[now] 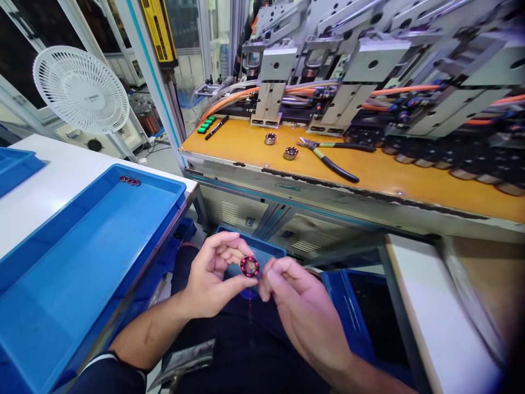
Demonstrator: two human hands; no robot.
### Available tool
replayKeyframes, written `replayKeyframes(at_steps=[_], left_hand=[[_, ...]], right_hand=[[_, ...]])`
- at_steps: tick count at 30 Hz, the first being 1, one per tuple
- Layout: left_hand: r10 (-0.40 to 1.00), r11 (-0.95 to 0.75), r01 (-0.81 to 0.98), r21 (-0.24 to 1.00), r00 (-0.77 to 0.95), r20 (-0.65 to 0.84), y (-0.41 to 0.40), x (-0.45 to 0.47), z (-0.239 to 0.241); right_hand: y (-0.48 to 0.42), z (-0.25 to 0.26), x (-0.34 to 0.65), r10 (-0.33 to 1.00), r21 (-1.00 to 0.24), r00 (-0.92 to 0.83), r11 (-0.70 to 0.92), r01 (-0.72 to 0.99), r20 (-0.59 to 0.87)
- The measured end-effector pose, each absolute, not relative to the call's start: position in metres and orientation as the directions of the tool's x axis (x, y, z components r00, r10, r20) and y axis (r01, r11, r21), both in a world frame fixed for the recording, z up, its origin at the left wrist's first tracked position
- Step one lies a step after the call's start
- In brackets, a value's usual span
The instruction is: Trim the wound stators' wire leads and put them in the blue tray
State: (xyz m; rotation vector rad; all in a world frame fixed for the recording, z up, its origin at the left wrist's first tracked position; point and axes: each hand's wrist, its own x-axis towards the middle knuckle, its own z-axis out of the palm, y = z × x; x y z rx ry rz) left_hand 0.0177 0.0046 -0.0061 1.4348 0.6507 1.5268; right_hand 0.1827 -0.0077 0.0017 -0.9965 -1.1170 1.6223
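My left hand [211, 276] pinches a small ring-shaped part wound with red wire [250, 266] between thumb and fingers, held over my lap. My right hand [293, 303] is closed next to it, its fingertips touching the ring's right side; a thin red wire hangs down from the ring. Under the hands sits a small blue bin [268, 253]. Two similar ring parts [270, 138] [290, 152] lie on the orange bench top [389, 175] further off.
A large blue tray [82, 257] stands at left on a white table, with a few small rings [130, 180] at its far edge. Pliers [332, 156] and a black pen [216, 127] lie on the bench before the grey winding machine [361, 71]. A white fan [81, 90] stands at back left.
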Motion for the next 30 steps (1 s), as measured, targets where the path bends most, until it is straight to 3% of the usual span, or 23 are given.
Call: replayKeyframes(at_steps=[8, 12, 15, 22, 26, 30], left_hand=[[0.852, -0.405, -0.331, 0.852, 0.2, 0.483, 0.002, 0.02, -0.006], [0.914, -0.2, -0.465, 0.862, 0.228, 0.335, 0.001, 0.019, -0.004], [0.924, -0.059, -0.484, 0.873, 0.304, 0.231, 0.001, 0.014, 0.0], [0.915, -0.017, -0.439, 0.898, 0.356, 0.191, 0.002, 0.019, 0.001], [0.933, 0.063, -0.455, 0.888, 0.343, 0.11, 0.003, 0.021, -0.003], [0.917, 0.149, -0.482, 0.863, 0.395, 0.062, 0.001, 0.017, 0.001]], right_hand=[[-0.005, 0.012, 0.19, 0.928, -0.957, -0.335, -0.232, -0.176, -0.164], [-0.01, 0.011, 0.192, 0.942, -0.952, -0.294, -0.229, -0.202, -0.164], [-0.009, 0.013, 0.199, 0.939, -0.974, -0.316, -0.184, -0.133, -0.134], [-0.001, 0.041, 0.2, 0.914, -0.982, -0.367, -0.131, 0.136, -0.172], [0.003, 0.04, 0.207, 0.907, -0.98, -0.391, -0.091, 0.175, -0.154], [0.009, 0.044, 0.221, 0.848, -0.964, -0.476, -0.137, 0.23, -0.234]])
